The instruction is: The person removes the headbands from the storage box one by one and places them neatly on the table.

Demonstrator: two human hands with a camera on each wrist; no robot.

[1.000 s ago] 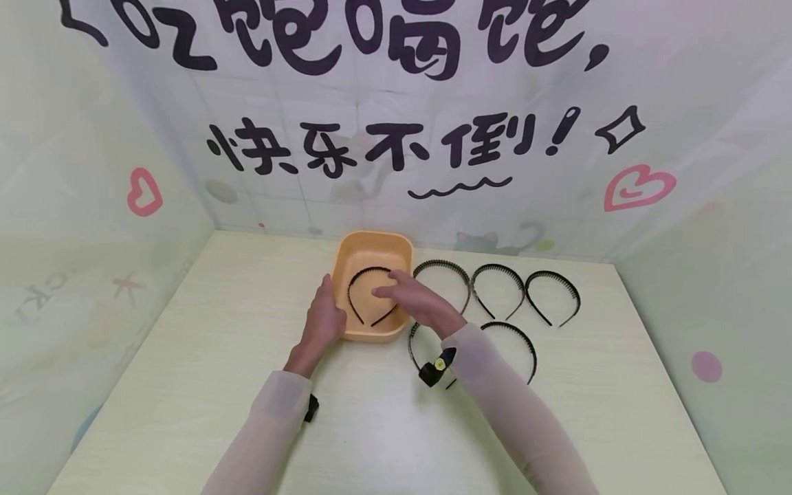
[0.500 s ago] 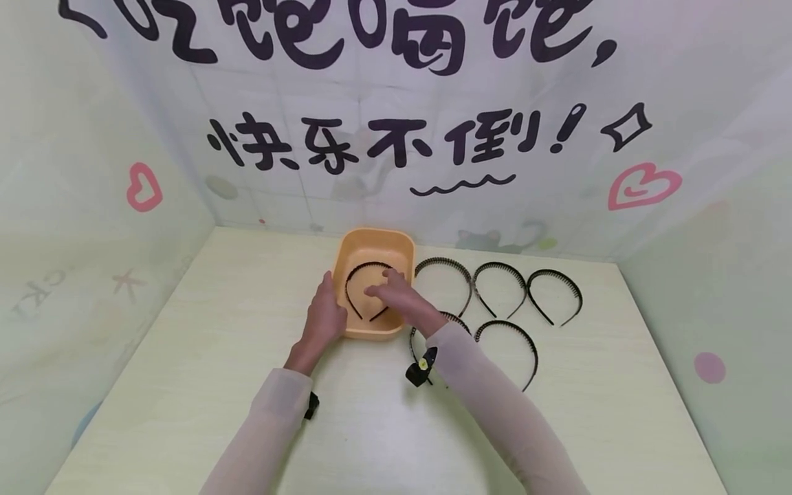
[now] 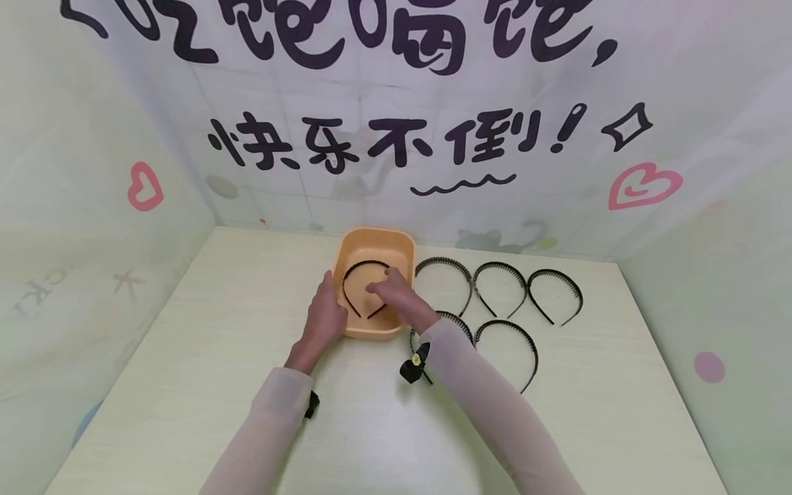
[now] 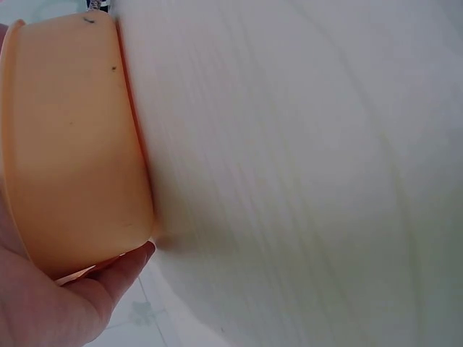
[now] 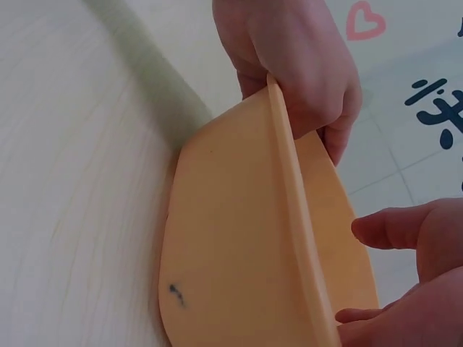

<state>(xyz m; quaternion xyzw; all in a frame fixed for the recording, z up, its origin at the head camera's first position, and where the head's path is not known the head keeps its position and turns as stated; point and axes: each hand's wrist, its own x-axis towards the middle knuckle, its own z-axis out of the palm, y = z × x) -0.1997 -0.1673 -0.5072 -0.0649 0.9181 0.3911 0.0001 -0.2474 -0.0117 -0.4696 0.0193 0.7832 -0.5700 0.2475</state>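
Observation:
A black toothed headband (image 3: 368, 262) lies in an orange plastic bin (image 3: 371, 335) at the back of the table, its open ends toward the front. My left hand (image 3: 324, 309) grips the bin's left side; in the right wrist view its fingers are curled over the rim. Over the right part of the bin, my right hand (image 3: 399, 295) reaches in beside the headband and hides its right side. In the right wrist view the thumb (image 5: 391, 225) of that hand stands apart from its fingers, with no headband showing between them.
Right of the bin lie several more black headbands, among them a back-row one (image 3: 500, 264), the rightmost one (image 3: 555, 273) and a front-row one (image 3: 507, 323). My right forearm passes over part of the front row. A printed curtain (image 3: 346, 199) hangs behind the table.
My right hand has moved a little left and deeper over the bin. The headband has shifted slightly left inside it. My left hand keeps its hold on the bin.

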